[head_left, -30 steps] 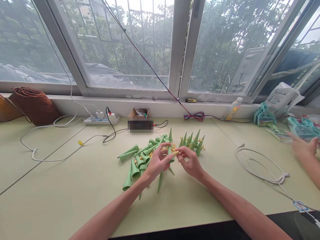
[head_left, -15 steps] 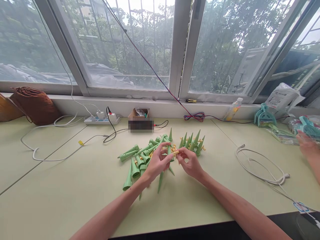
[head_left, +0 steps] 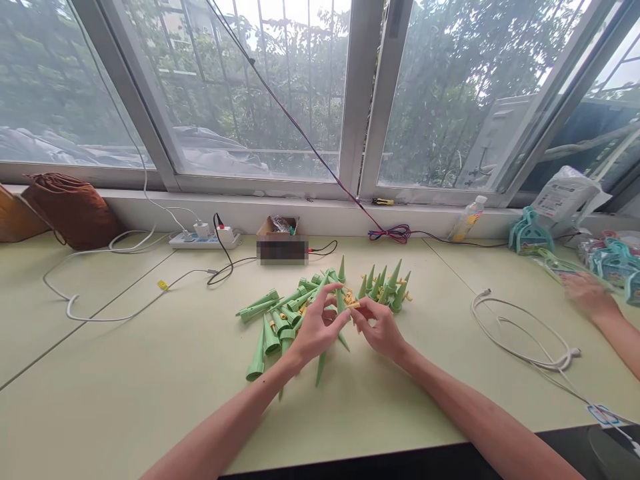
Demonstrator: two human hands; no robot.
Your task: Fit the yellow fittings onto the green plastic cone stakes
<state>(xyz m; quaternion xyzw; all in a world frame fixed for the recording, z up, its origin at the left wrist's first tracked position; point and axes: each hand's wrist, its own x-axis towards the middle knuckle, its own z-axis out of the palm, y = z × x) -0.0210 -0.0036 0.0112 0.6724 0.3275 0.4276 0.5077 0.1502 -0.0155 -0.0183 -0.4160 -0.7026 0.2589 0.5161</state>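
My left hand (head_left: 320,328) is closed around a green plastic spike (head_left: 341,301), a cone whose narrow end points up. Between the fingertips of my right hand (head_left: 379,327) is a small yellow valve piece (head_left: 353,305), held against the lower side of the spike. Where the two pieces meet is partly hidden by my fingers. Left of my hands lies a loose pile of green spikes (head_left: 270,341), with yellow pieces among them. Behind my right hand several green spikes (head_left: 394,275) stand upright with yellow pieces on their sides.
At the right, another person's hand (head_left: 593,293) is beside packaged turquoise items (head_left: 617,260). A coiled white cable (head_left: 525,360) lies nearer. Along the window stand a power strip (head_left: 205,240), a small cardboard box (head_left: 278,227), a bottle (head_left: 469,219) and a brown bag (head_left: 75,210).
Both my hands stay nearly in place, the yellow piece shifting slightly right and the spike showing a little more upright. The other person's hand has moved left and nearer along the table.
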